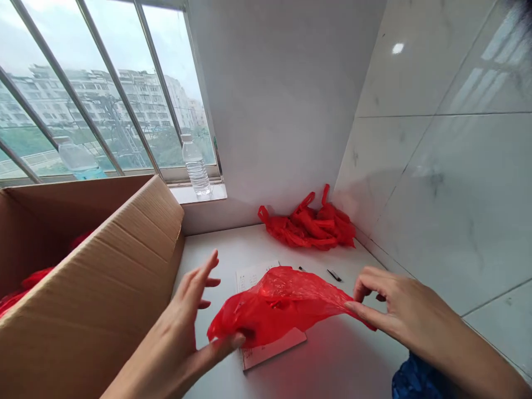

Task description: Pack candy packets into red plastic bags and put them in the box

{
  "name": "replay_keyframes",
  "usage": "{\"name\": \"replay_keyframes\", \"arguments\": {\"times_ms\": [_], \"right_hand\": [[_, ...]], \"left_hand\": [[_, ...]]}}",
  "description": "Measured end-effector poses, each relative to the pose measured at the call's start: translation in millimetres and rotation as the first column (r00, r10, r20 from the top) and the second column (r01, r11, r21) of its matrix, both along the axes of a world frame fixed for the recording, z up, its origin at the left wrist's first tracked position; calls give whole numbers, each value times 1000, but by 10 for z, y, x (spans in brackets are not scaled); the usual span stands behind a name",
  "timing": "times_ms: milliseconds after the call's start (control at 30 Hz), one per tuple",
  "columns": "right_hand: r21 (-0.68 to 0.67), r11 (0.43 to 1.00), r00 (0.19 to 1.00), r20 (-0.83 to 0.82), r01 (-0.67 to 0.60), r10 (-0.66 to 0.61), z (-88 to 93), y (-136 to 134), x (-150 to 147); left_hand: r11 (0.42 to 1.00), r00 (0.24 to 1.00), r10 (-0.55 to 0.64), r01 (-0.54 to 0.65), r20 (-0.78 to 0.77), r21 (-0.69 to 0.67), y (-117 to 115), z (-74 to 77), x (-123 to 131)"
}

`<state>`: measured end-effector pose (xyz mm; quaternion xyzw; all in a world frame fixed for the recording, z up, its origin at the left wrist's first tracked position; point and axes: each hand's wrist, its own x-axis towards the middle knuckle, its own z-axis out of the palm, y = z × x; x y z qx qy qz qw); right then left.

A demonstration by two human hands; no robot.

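A thin red plastic bag [282,305] stretches sideways in front of me, above the white table. My right hand [386,305] pinches its right end between thumb and fingers. My left hand [187,327] is at the bag's left end, its fingers spread apart and its thumb against the bag's lower edge. Beneath the bag lies a notebook [276,354] with writing on its page, mostly covered by the red plastic.
A large cardboard box [124,266] with red material inside stands on the left. Crumpled red bags [311,224] lie against the back wall. A pen [334,275] rests on the table [341,366]. One clear bottle [195,166] stands on the windowsill, with another bottle [78,158] behind the box.
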<state>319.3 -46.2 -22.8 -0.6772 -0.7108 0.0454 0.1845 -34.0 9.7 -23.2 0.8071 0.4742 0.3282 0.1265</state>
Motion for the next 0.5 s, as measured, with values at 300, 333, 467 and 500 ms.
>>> {"name": "replay_keyframes", "arguments": {"times_ms": [300,333,467,500], "right_hand": [[-55,995,997,4,78,-78,-70,15,-50],[-56,992,994,24,112,-110,-81,30,-30],[-46,996,993,-84,81,-85,12,124,94],[-23,1000,982,-187,-7,3,54,170,110]], "left_hand": [[918,980,-195,192,26,-346,26,-26,204],[891,972,-188,230,143,-392,27,2,258],[802,746,48,367,665,-470,118,-10,460],[793,641,131,390,756,-468,164,-37,502]]}}
